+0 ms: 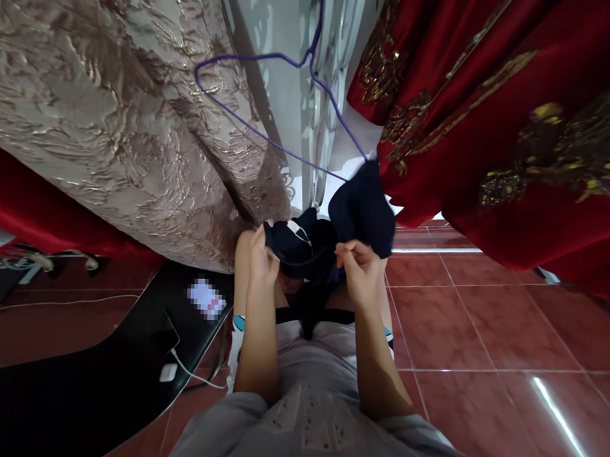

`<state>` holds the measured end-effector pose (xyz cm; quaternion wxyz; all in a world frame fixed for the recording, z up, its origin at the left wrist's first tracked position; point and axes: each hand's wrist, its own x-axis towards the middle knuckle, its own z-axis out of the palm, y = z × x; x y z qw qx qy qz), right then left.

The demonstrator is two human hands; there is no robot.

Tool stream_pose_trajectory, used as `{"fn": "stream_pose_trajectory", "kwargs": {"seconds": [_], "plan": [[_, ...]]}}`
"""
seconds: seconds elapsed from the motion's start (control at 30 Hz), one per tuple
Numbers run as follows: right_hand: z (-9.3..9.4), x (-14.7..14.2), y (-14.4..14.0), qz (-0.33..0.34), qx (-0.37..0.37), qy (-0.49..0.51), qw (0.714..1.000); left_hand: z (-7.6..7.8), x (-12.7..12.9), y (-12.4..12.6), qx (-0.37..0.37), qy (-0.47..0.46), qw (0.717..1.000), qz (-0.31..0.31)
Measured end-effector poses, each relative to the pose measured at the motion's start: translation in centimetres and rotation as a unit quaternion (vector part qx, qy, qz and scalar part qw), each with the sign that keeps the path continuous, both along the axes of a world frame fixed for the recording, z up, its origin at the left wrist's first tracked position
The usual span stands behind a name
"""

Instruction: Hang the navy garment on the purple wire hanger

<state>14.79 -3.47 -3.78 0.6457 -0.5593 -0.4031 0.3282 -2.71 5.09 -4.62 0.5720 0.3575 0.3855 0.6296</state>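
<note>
Both of your hands are pinched shut on the dark navy garment (335, 229): your left hand (262, 257) grips a folded edge with a white stripe, and your right hand (361, 270) grips the cloth a little apart from it, fingers curled tight. The garment hangs bunched between the two grips, its upper part rising just above and beyond your right hand, where it meets the lower end of the purple wire hanger (269, 94). That hanger reaches up and away from both grips, its hook rising out of the top of the view (what it hangs from cannot be seen).

As a judgement, you are at the step of getting the garment onto or off the hanger; which way cannot be told. The next move calls for spreading the cloth between your grips so its opening shows, and keeping hold without dragging the wire.

Beyond your right grip hangs the red embroidered fabric (514, 116); beyond your left, the beige brocade curtain (113, 115).
</note>
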Motion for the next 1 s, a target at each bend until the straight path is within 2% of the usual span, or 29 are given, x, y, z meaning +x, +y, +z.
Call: {"fn": "stream_pose_trajectory", "kwargs": {"seconds": [0.07, 0.13, 0.2, 0.27, 0.33, 0.4, 0.43, 0.47, 0.53, 0.6, 0.67, 0.77, 0.83, 0.9, 0.97, 1.0], "plan": [[0.0, 0.0, 0.1, 0.044, 0.013, -0.082, 0.996, 1.5, 0.6, -1.2, 0.023, 0.017, 0.999, -0.025], [0.3, -0.5, 0.2, 0.137, 0.034, -0.11, 0.984, 3.0, 1.4, -2.5, 0.087, 0.105, 0.99, -0.036], [0.7, -1.2, 0.5, 0.24, 0.041, -0.063, 0.968, 4.3, 2.0, -3.4, 0.191, 0.222, 0.956, -0.018], [1.3, -1.7, 1.0, 0.291, 0.031, -0.006, 0.956, 5.1, 1.9, -3.5, 0.275, 0.303, 0.913, 0.008], [2.3, -1.7, 1.7, 0.298, 0.028, -0.004, 0.954, 5.2, 1.1, -2.9, 0.288, 0.325, 0.901, -0.006], [3.8, -1.0, 2.7, 0.309, 0.045, -0.057, 0.948, 4.4, -0.1, -2.0, 0.252, 0.303, 0.914, -0.091], [4.7, -0.5, 3.4, 0.309, 0.064, -0.091, 0.945, 3.8, -0.7, -1.5, 0.235, 0.293, 0.914, -0.154], [5.6, 0.2, 4.3, 0.294, 0.089, -0.12, 0.944, 3.2, -1.3, -1.1, 0.226, 0.297, 0.901, -0.221], [7.1, 1.6, 6.5, 0.214, 0.143, -0.152, 0.954, 1.9, -2.4, -0.5, 0.226, 0.349, 0.848, -0.33], [7.6, 2.8, 9.1, 0.103, 0.173, -0.156, 0.967, 1.2, -3.3, -0.2, 0.229, 0.415, 0.797, -0.375], [7.1, 3.6, 11.5, 0.054, 0.162, -0.166, 0.971, 1.1, -4.5, 0.1, 0.23, 0.459, 0.774, -0.37], [5.5, 4.8, 13.0, 0.083, 0.117, -0.219, 0.965, 2.1, -6.7, 0.8, 0.24, 0.525, 0.737, -0.35], [4.9, 6.0, 12.3, 0.105, 0.108, -0.255, 0.955, 3.1, -8.4, 1.5, 0.248, 0.571, 0.702, -0.347], [5.2, 7.5, 11.0, 0.11, 0.119, -0.272, 0.949, 4.5, -10.1, 2.6, 0.249, 0.605, 0.677, -0.338], [6.2, 9.1, 9.5, 0.108, 0.132, -0.274, 0.947, 6.3, -11.3, 3.8, 0.256, 0.623, 0.674, -0.303], [6.7, 9.8, 8.9, 0.102, 0.138, -0.274, 0.946, 7.4, -11.7, 4.5, 0.266, 0.625, 0.683, -0.27]]}}
